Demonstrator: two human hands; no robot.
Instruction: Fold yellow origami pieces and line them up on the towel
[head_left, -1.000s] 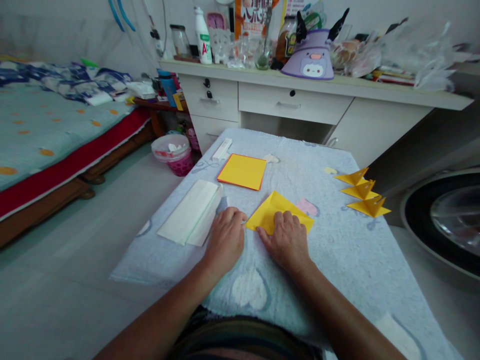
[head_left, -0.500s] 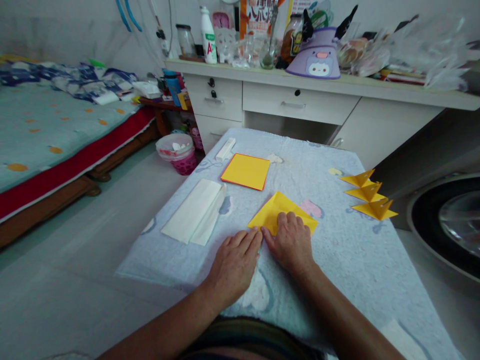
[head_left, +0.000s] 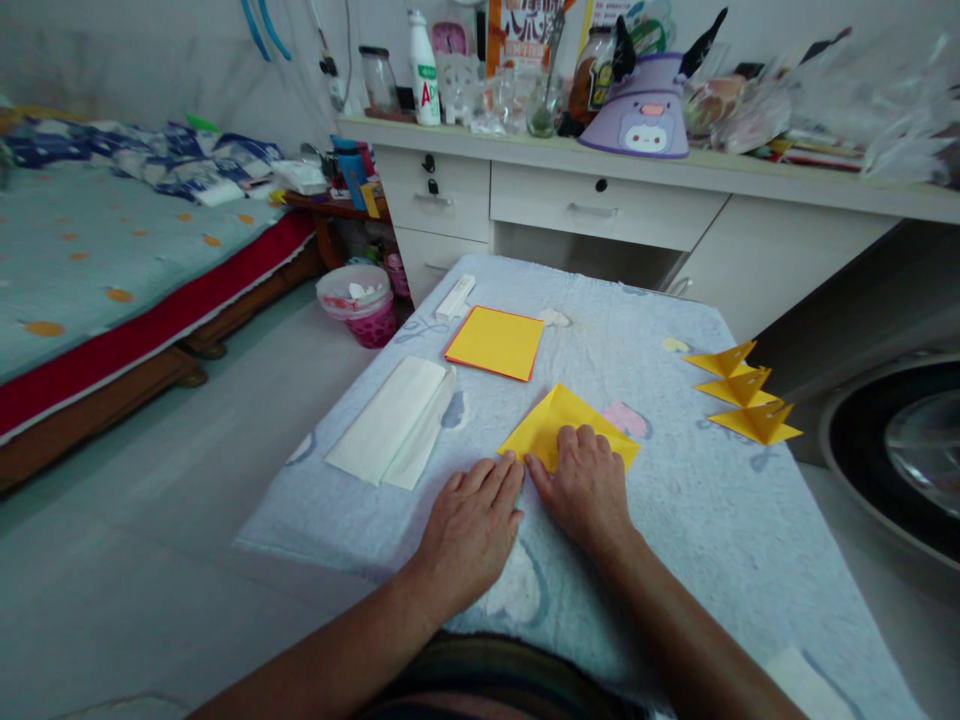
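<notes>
Yellow folded paper (head_left: 544, 425) is pressed beneath the curled right hand (head_left: 591, 488), whether pinched cannot be told; its near-left edge is met by the flat, unclenched left hand (head_left: 474, 525).

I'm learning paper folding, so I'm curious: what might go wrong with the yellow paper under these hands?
The soft-looking cloth beneath the folded yellow paper might give, blurring a crease. The right hand rests on the paper and the left hand is at its near left edge; uneven pressure could skew it.

Bare hands (head_left: 472, 528), dark striped clothing (head_left: 517, 660)
</notes>
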